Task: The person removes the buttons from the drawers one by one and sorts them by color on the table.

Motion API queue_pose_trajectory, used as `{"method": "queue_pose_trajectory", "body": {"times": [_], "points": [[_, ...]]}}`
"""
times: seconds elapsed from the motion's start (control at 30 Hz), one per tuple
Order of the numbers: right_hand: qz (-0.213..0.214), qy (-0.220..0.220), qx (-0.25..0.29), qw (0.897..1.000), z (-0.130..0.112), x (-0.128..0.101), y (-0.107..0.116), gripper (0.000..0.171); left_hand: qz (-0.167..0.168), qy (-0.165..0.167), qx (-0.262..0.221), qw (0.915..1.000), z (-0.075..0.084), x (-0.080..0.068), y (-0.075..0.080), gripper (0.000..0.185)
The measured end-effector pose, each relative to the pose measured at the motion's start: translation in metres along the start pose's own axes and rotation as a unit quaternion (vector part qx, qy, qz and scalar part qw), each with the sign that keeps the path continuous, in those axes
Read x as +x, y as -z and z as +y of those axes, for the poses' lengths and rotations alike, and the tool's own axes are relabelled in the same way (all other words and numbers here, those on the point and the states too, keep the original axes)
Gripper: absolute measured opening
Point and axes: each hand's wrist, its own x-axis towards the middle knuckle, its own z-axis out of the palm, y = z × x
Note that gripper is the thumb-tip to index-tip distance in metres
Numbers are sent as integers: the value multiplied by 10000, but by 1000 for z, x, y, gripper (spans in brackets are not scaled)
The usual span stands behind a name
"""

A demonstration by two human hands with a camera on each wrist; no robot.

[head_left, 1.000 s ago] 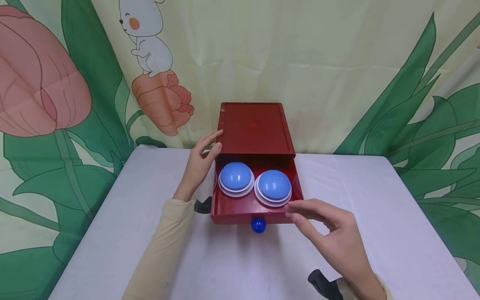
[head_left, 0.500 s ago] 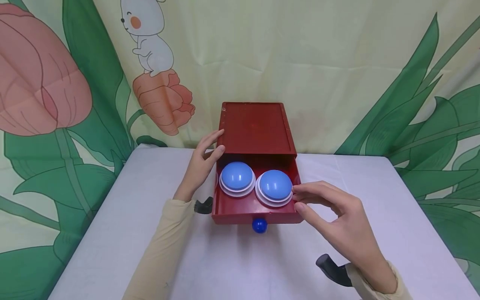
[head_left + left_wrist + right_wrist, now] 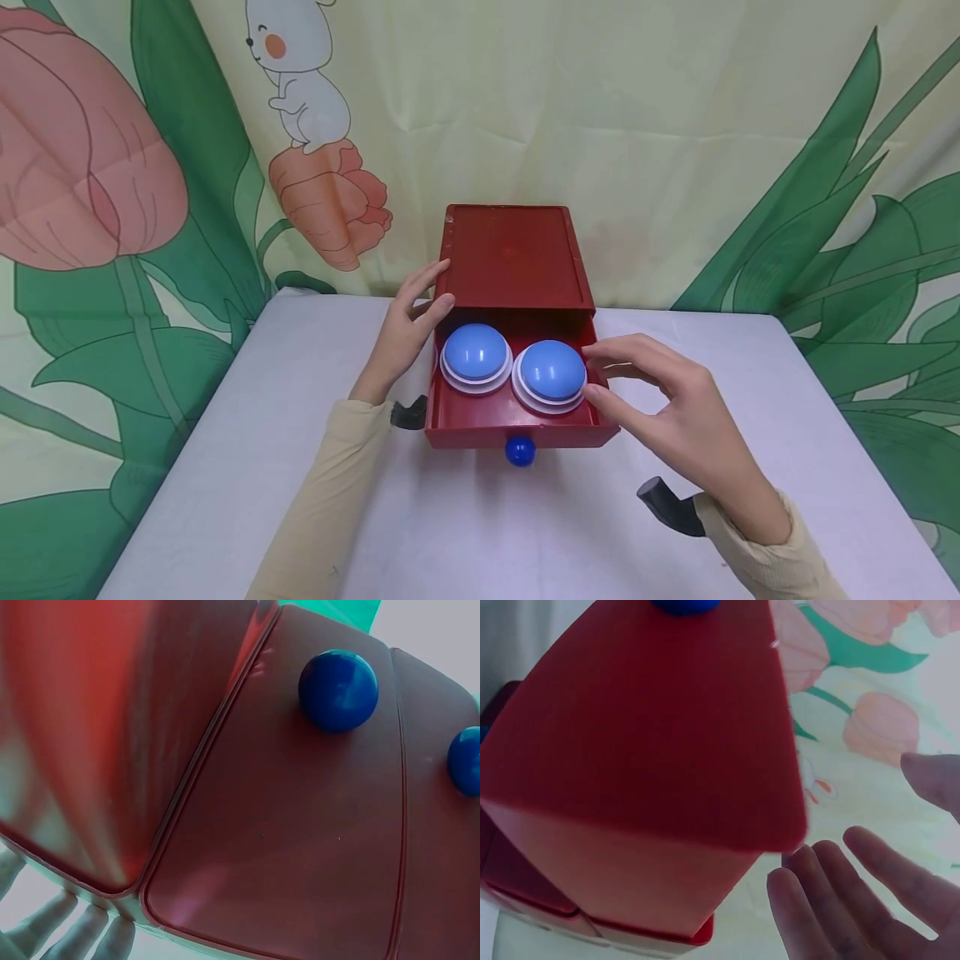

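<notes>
A red box stands at the table's far middle with its drawer pulled out toward me. The drawer front carries a blue knob. Two blue domes on white bases lie in the drawer: the left dome and the right dome. My left hand rests with straight fingers against the box's left side. My right hand hovers at the drawer's right wall, its fingers spread and reaching toward the right dome, holding nothing. The drawer fills the right wrist view.
The white table stretches around the box on all sides. A cloth backdrop with tulips and a rabbit hangs right behind the box. Black wrist mounts sit on both sleeves.
My right hand has moved from the drawer's front right corner back along its right side, up beside the right dome. The left hand and the drawer have stayed put.
</notes>
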Motion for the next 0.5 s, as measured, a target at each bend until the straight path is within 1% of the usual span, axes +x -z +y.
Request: {"method": "queue_pose_trajectory", "body": {"times": [0.2, 0.37, 0.5], "points": [[-290, 116, -33, 9995, 10, 10, -2, 45, 19, 33, -31, 10000, -1, 0, 0, 52], [-547, 107, -246, 9981, 18, 16, -4, 47, 21, 49, -52, 10000, -2, 0, 0, 52], [-722, 195, -351, 9966, 24, 21, -5, 49, 11, 65, -55, 10000, -2, 0, 0, 52]]}}
